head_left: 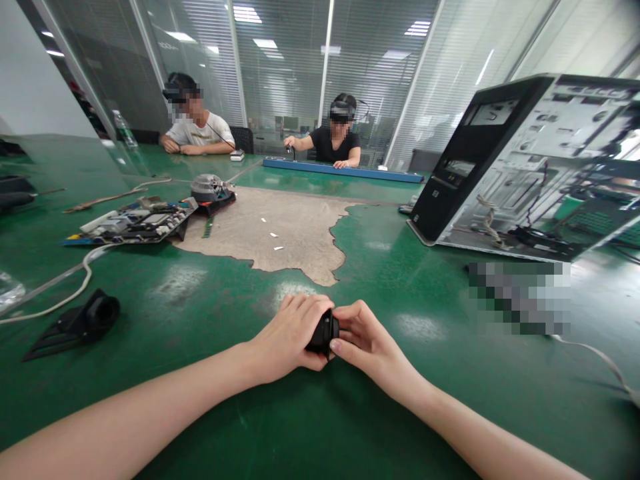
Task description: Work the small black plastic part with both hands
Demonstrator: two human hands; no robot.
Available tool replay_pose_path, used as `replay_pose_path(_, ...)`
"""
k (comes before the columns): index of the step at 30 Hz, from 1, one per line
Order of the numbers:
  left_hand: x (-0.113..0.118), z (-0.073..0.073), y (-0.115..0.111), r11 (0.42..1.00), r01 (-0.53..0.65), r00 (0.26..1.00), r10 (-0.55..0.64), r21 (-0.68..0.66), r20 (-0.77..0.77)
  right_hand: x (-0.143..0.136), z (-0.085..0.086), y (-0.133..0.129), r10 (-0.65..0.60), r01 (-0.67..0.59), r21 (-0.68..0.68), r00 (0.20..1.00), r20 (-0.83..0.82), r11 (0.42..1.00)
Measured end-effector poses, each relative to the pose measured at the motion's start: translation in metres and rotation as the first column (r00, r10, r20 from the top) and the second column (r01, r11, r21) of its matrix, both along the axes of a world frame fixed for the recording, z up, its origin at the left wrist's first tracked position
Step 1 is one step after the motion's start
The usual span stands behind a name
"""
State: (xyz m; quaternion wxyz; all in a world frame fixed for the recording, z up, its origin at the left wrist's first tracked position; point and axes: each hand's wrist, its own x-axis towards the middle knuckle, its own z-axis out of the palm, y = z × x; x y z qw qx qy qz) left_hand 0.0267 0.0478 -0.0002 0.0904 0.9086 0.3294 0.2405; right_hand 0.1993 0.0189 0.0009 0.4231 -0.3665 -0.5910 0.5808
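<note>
A small black part point(327, 332) is held between both hands, a little above or on the green table point(200, 413); the exact contact is hidden. My left hand point(293, 333) wraps round its left side, palm over it, thumb below. From the right, my right hand point(365, 340) pinches its edge with thumb and fingers. The part's full shape is covered by the fingers. Off to the left lies a black plastic piece point(93, 317) with a round opening.
A circuit board point(145, 220) and a heatsink fan point(213, 190) stand at the back left, near a white cable point(87, 267). An open computer case point(470, 167) is at the right. Two people point(200, 127) point(340, 137) sit across the table behind a blue bar point(345, 171).
</note>
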Motion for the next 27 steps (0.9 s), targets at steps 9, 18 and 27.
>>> replay_pose_path(9, -0.0007, 0.0024, -0.0004, 1.000, 0.005, 1.000, -0.005, -0.016, 0.008, -0.0018, 0.0017, 0.0014, -0.032, 0.034, -0.042, 0.999, 0.041, 0.999)
replay_pose_path(18, -0.0006, 0.0010, -0.0006, 1.000, -0.002, 1.000, 0.002, 0.000, 0.017, -0.0008, 0.0008, -0.0016, -0.017, 0.017, -0.026, 1.000, -0.003, 1.000)
replay_pose_path(27, -0.0001, 0.0022, -0.0007, 1.000, -0.009, 1.000, 0.009, -0.006, 0.010, -0.0013, 0.0035, -0.0016, -0.028, 0.030, -0.046, 0.999, 0.043, 0.999)
